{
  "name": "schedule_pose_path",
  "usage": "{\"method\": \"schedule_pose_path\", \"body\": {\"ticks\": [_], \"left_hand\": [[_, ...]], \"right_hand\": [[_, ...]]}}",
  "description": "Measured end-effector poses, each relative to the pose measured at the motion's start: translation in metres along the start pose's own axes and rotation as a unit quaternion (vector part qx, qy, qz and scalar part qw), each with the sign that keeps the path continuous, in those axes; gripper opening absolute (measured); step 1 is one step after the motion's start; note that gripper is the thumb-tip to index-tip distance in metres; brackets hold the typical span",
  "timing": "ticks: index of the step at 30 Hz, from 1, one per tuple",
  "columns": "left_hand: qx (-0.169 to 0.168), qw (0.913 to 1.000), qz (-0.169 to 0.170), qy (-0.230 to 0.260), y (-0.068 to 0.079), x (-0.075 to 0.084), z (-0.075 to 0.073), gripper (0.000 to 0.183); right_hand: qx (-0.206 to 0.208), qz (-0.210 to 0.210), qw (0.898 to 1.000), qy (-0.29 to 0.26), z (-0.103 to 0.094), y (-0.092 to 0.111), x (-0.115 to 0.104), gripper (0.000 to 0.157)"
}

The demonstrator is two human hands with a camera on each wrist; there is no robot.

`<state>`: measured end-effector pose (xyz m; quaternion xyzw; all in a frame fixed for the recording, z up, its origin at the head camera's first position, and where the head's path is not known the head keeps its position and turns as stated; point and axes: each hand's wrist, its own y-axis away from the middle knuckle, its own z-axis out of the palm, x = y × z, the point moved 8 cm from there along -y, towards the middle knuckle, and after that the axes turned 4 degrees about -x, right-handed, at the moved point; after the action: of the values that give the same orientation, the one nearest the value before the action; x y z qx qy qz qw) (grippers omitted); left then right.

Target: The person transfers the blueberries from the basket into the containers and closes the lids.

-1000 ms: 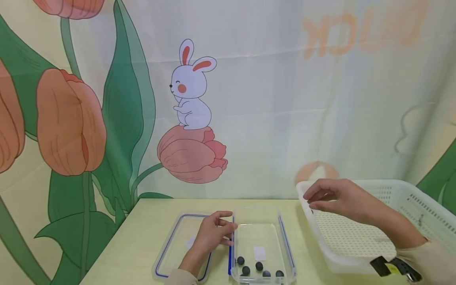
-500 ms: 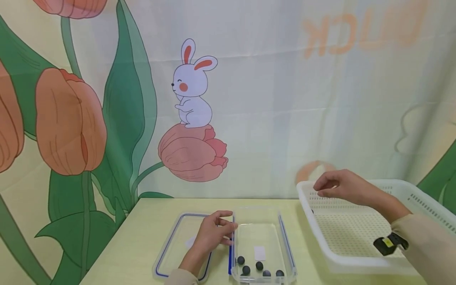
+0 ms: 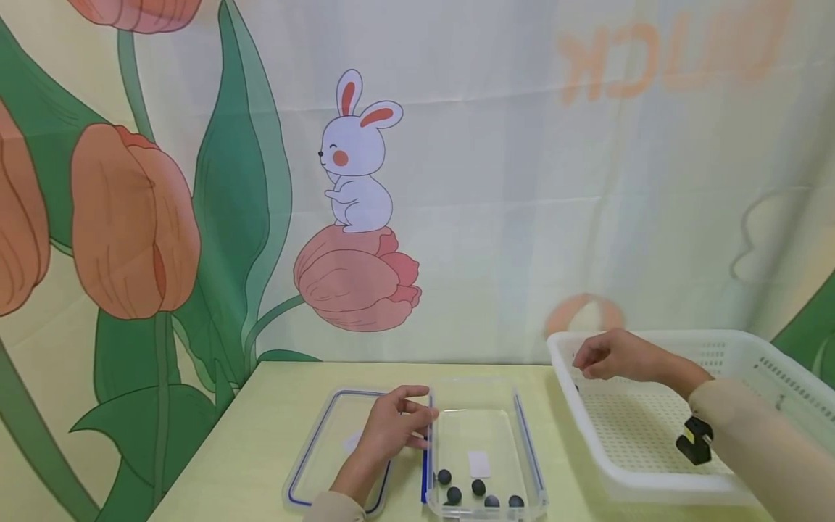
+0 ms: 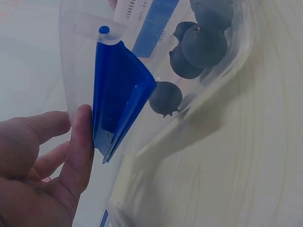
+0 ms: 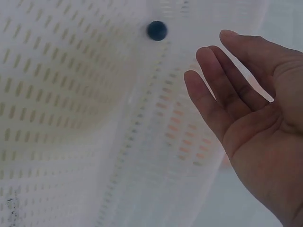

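Note:
Several blueberries lie at the near end of a clear plastic food box. My left hand is at the box's left side, its fingers touching the wall by the hanging blue latch flap. Over the left far corner of a white perforated basket is my right hand, fingers loosely bent and nothing between them. One blueberry sits inside that basket near the wall, slightly beyond the fingertips in the right wrist view. From the head, that berry is mostly hidden.
A clear lid with a blue seal lies flat left of the box, partly under my left forearm. A white label shows on the box floor. Behind the table hangs a curtain printed with tulips and a rabbit.
My right hand rose a little and drew back, then came down again over the basket's left side. The left hand, box and blueberries in it keep their places.

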<state>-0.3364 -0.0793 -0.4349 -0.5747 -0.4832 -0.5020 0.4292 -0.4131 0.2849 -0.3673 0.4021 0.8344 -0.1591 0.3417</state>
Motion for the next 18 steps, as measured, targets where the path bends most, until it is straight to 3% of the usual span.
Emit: {"method": "schedule_pose_path", "body": {"ticks": [14, 18], "left_hand": [[0.015, 0.9999, 0.001, -0.007, -0.007, -0.001, 0.003, 0.051], [0.018, 0.9998, 0.003, -0.009, -0.009, 0.000, 0.003, 0.051]], "right_hand": [[-0.051, 0.015, 0.998, 0.013, 0.013, -0.012, 0.034, 0.026], [-0.058, 0.019, 0.998, 0.027, 0.014, -0.015, 0.039, 0.022]]}}
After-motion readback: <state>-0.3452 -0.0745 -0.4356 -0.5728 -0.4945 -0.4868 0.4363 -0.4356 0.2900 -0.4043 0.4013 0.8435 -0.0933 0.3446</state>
